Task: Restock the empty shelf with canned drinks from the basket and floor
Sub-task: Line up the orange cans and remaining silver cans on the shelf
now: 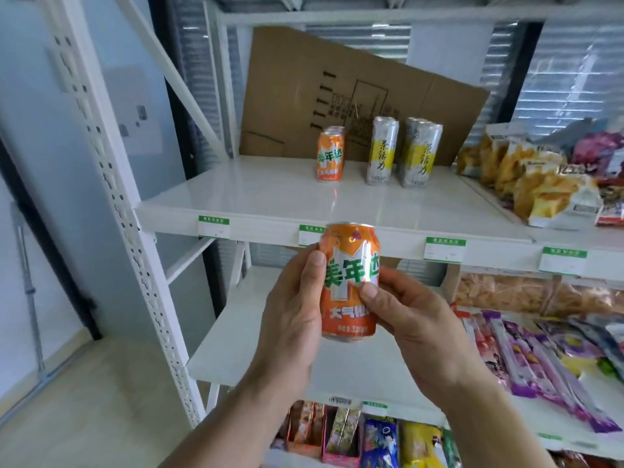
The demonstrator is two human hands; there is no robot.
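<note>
An orange soda can (349,282) with green lettering stands upright in both my hands, in front of the white shelf's front edge (256,228). My left hand (290,319) wraps its left side, thumb on the label. My right hand (415,319) holds its right side, thumb on the front. On the shelf, toward the back, stand orange cans (330,155) in a short row, and two rows of tall silver-and-yellow cans (381,152) (418,153) to their right. No basket is in view.
A flattened cardboard box (337,92) leans against the back behind the cans. Snack bags (540,187) fill the shelf's right part. A lower white shelf (354,366) holds purple packets (540,359) on its right. A white perforated upright (111,184) stands at left.
</note>
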